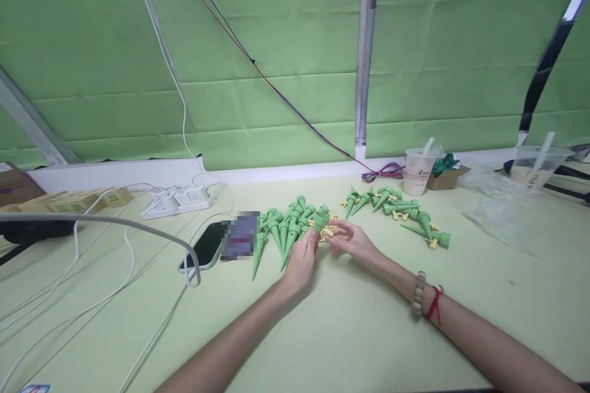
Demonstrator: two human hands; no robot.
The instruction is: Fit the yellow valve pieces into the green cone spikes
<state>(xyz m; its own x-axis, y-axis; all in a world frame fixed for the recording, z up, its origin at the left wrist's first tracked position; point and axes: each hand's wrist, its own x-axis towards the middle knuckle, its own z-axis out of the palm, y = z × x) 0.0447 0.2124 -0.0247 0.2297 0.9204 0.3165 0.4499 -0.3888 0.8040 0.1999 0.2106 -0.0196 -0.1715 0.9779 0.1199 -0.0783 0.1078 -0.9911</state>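
My left hand (302, 261) is closed around a green plastic watering spike (320, 220), its wide capped end up. My right hand (353, 242) is just to the right, fingers spread and partly curled beside small yellow valve pieces (328, 231); whether a fingertip touches one is hard to see. Left of and behind my left hand lies a pile of similar green spikes (283, 230), points toward me. Farther right sits a second group of green spikes (382, 198), several with yellow valves (400, 216) beside or on them.
Two phones, a dark one (209, 247) and a blurred one (240, 236), lie left of the pile. White cables (131, 258) and a power strip (179, 201) spread across the left side. Drink cups (417, 172), a small cardboard box (447, 179) and a clear plastic bag (498, 221) stand at right.
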